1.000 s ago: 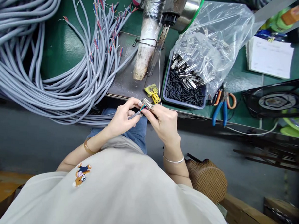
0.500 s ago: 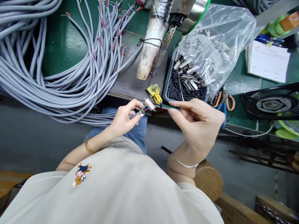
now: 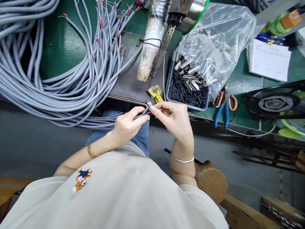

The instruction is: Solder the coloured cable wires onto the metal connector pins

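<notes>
Coloured wires (image 3: 146, 111) are seen running to a metal connector (image 3: 149, 104) at the worktop's (image 3: 58, 51) front edge; whether all are joined cannot be told. Toward the back edge, grey cables (image 3: 75, 105) are left bare-ended. The wires are pinched in the left hand (image 3: 128, 126), the connector between the right hand's (image 3: 176, 120) closed fingertips.

Right hand (image 3: 176, 120) covers one end of connector (image 3: 148, 105); whatever it pinches, too small to tell. Grey cables (image 3: 15, 89) cut off at left edge. Writing on paper (image 3: 270, 60) illegible.
</notes>
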Demonstrator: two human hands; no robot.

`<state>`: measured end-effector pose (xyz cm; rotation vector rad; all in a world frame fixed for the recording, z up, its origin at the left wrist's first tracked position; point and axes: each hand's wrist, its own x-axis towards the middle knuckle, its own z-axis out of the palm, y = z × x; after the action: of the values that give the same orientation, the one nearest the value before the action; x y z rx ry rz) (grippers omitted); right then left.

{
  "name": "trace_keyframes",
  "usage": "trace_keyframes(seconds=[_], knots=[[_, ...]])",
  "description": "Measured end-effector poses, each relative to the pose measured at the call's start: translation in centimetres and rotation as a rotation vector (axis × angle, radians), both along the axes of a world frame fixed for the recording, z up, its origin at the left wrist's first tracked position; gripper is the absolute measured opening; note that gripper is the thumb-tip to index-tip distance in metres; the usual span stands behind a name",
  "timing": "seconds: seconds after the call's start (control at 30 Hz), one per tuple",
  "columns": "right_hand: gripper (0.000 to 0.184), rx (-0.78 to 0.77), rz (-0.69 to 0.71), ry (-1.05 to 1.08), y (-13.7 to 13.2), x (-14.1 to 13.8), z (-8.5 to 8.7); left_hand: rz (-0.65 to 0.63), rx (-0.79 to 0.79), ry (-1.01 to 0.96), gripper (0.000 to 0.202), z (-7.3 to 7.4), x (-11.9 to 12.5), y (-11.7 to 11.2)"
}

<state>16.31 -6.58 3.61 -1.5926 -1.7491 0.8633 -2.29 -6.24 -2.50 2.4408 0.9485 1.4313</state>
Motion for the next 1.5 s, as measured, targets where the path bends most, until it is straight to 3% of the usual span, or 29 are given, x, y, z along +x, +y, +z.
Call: trace_keyframes(seconds=[0.27,0.4,0.53,0.73,0.9,0.97,1.17,1.3,1.5], knots=[[0.033,-0.069,-0.024,0.078,0.3,0.0,-0.2,-0.012,0.177,0.119,0.015,-0.1,-0.5,0.9],[0.035,-0.089,-0.004,0.135,0.4,0.0,-0.2,-0.024,0.186,0.111,0.017,0.2,-0.6,1.2],[0.032,-0.039,-0.01,0.156,0.2,-0.5,-0.7,0.025,0.128,0.031,0.013,0.0,-0.2,1.2],[0.02,0.343,-0.151,-0.083,-0.4,-1.1,-2.4,0.046,-0.055,-0.053,0.009,-0.2,0.5,1.4],[0.017,0.453,-0.33,0.198,-1.1,-0.5,-3.0,0.072,-0.241,-0.118,0.009,0.0,0.6,2.4],[0.018,0.457,-0.369,0.21,-1.4,-0.4,-2.9,0.074,-0.267,-0.131,0.01,0.1,0.7,2.8],[0.004,0.611,-0.2,-0.179,-0.8,-1.0,-3.5,0.048,-0.305,-0.119,0.011,0.3,0.9,3.5],[0.011,0.539,-0.172,-0.151,0.1,-1.5,-4.6,0.033,-0.34,-0.125,0.012,0.5,1.0,3.9],[0.016,0.475,-0.378,-0.027,-0.5,-1.1,-4.4,0.022,-0.374,-0.135,0.011,0.8,0.9,4.1]])
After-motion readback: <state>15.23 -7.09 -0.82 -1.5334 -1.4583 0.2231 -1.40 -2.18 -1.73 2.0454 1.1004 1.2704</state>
